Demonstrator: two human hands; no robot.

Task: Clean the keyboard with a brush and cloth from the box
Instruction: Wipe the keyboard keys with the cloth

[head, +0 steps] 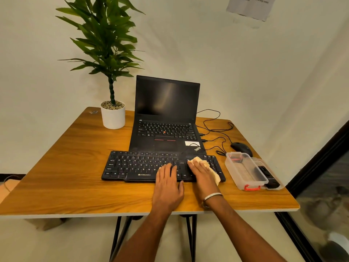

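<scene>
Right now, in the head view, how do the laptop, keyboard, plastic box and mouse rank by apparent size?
1. laptop
2. keyboard
3. plastic box
4. mouse
The laptop sits farther away, so its lead is probably understated.

Two hands are in view — the left hand (167, 183) and the right hand (203, 173). One black keyboard (139, 166) lies on one wooden worktop (75, 167), and one pale cloth (203, 162) lies on the keyboard's right end. One open laptop (166, 118), one black mouse (241, 147), one potted plant (113, 110). One clear plastic box (245, 172) with one red latch showing, and one clear lid (268, 173) just beside it — what lies inside cannot be counted. One bracelet (212, 196), one paper sheet (250, 6) on the wall.
</scene>
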